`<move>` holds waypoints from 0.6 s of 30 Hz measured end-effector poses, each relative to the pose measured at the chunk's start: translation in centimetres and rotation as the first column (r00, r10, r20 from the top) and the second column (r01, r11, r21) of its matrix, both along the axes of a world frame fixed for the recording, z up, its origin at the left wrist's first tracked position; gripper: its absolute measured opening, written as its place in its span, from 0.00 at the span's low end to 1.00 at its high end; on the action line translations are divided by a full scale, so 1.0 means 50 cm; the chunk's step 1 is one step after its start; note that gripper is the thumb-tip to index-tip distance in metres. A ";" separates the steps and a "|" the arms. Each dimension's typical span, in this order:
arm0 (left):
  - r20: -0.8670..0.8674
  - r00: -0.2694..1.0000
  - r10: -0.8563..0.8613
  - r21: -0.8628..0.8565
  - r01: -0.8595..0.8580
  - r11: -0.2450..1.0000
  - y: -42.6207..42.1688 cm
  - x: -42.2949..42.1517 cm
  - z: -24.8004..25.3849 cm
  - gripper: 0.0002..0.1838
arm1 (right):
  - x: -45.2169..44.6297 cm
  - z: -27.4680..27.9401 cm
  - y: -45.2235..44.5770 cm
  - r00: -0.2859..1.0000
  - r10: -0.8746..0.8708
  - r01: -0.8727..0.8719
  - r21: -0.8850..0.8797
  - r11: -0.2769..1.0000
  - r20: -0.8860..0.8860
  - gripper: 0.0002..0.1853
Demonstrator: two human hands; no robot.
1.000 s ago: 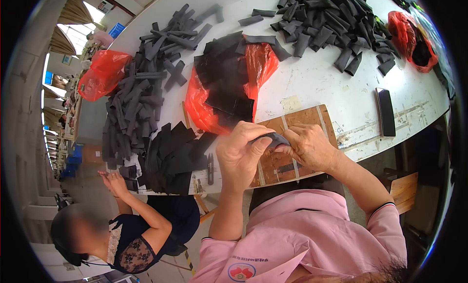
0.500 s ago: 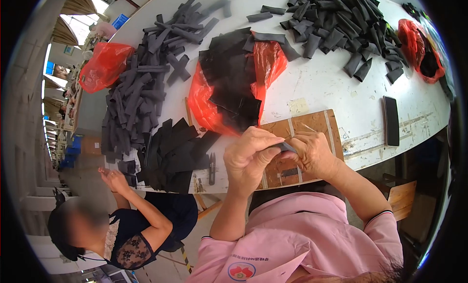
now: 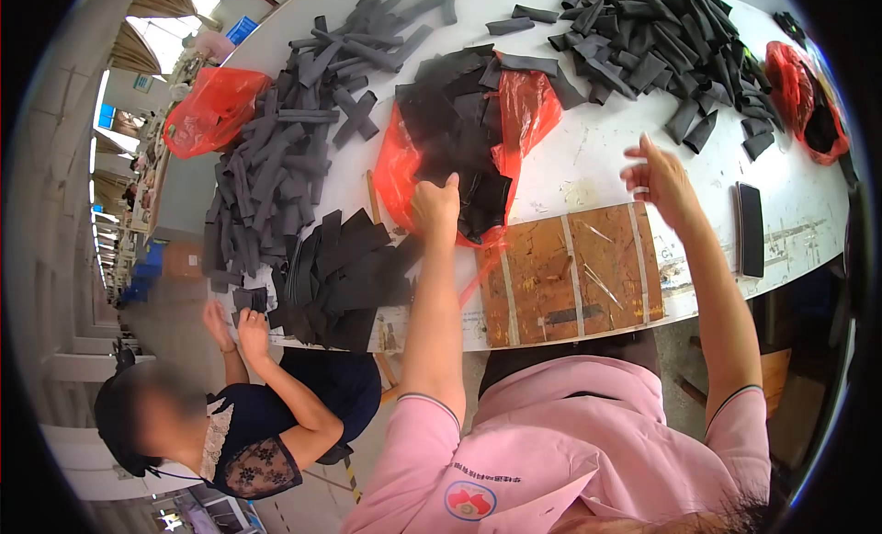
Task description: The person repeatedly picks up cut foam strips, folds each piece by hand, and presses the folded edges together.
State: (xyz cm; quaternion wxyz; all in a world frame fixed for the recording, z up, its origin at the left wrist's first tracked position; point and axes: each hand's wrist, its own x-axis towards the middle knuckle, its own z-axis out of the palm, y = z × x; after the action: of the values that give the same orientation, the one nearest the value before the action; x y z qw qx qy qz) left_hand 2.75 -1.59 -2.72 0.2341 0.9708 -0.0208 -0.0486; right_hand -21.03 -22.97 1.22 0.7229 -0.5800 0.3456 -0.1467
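Observation:
My left hand [image 3: 435, 205] reaches into the near left side of a red plastic bag [image 3: 397, 157]. Its fingers are curled and partly hidden against the black fabric pieces [image 3: 450, 102] heaped in the bag; what they pinch, if anything, I cannot make out. Over the white table, to the right of the bag, my right hand [image 3: 663, 180] has its fingers apart and holds nothing. Beyond it lies a heap of dark, tube-like fabric pieces [image 3: 643, 70]. A worn wooden board [image 3: 542, 277] with thin light sticks on it lies in front of me.
Grey fabric strips [image 3: 276, 166] and flat black pieces [image 3: 335, 277] cover the table's left side. A phone [image 3: 750, 231] lies at the right, below another red bag [image 3: 808, 102]. Seated at the left, a co-worker [image 3: 266, 424] has both hands at the table edge.
My hands have parted from the dark fabric piece they held over the board. The left went forward to the red bag, the right forward and right, its fingers now spread.

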 end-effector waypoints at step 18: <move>-0.336 0.604 -0.722 -0.939 -0.152 0.309 0.210 -0.318 0.135 0.16 | -0.074 0.048 0.376 0.937 0.156 -0.143 -0.063 0.988 0.311 0.11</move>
State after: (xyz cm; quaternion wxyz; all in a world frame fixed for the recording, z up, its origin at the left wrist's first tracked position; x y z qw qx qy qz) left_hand -13.14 8.94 4.04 0.6992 0.5322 -0.1448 -0.4548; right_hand -24.75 -4.15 3.62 0.7664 -0.5878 0.1777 -0.1888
